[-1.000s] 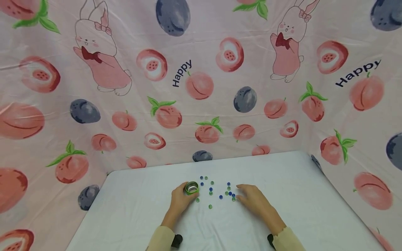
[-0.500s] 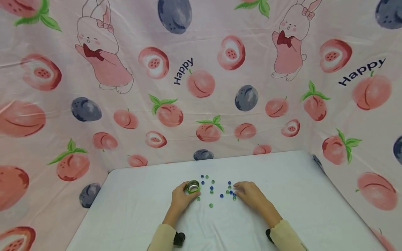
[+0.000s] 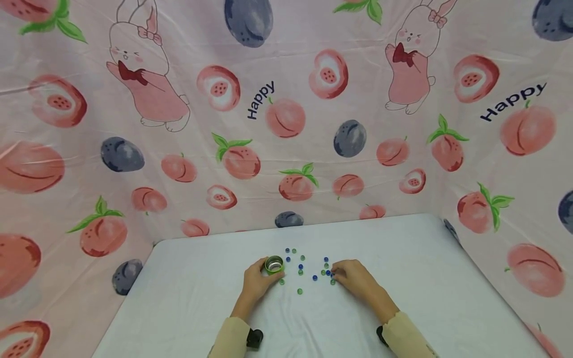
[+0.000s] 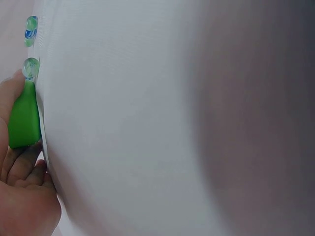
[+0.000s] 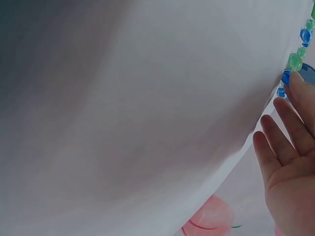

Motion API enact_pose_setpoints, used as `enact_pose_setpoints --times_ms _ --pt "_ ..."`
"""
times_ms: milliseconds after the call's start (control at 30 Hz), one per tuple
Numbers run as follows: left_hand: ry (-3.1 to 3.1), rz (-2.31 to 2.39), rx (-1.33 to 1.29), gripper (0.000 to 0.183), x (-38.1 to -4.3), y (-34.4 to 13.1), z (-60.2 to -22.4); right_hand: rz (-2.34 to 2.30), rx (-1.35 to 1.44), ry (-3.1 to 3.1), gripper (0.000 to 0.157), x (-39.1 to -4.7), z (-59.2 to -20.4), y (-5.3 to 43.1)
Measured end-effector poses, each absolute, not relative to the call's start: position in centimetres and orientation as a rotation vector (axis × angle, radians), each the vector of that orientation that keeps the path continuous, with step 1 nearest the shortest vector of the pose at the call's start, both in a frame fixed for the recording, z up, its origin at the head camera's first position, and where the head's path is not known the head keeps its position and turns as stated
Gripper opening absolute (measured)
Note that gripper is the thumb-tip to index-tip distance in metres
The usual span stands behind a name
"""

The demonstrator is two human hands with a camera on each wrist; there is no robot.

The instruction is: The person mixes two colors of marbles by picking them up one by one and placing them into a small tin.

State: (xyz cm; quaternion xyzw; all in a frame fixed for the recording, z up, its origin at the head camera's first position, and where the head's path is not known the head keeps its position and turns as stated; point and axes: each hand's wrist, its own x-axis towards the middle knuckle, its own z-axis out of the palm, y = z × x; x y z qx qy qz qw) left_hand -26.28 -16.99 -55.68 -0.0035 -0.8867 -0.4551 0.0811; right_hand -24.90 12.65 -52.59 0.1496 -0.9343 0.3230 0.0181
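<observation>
My left hand [image 3: 259,282] grips a small open green tin [image 3: 274,265] with a shiny metal inside, thumb on the near side and fingers round the far side. In the left wrist view the tin's green wall [image 4: 24,118] stands between thumb and fingers, beside a green marble [image 4: 31,68]. At the right cluster of marbles, my right hand [image 3: 355,278] has thumb and forefinger at a blue marble [image 5: 286,77], pinching it; its other fingers extend loosely. Close by lie another blue marble [image 3: 328,273] and a green marble [image 3: 333,282].
Several blue and green marbles lie scattered between the hands, among them a green marble [image 3: 300,291] nearest the front and a blue marble [image 3: 315,278]. A white cloth covers the table [image 3: 179,298]. A fruit-and-rabbit printed curtain [image 3: 250,214] rises behind and at both sides.
My right hand has moved slightly left onto the marble cluster, and its thumb and forefinger have closed on a blue marble. The left hand keeps its hold on the tin.
</observation>
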Motion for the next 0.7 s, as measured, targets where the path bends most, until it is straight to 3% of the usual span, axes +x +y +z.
enact_pose_setpoints --times_ms 367,700 --pt "-2.653 -1.374 0.008 0.070 -26.1 -16.9 -55.6 0.996 0.480 -2.890 0.023 -25.0 -53.3 12.8" --pt "-2.661 -1.384 0.023 0.070 -26.0 -16.9 -55.4 0.998 0.433 -2.877 0.018 -25.3 -53.8 13.0"
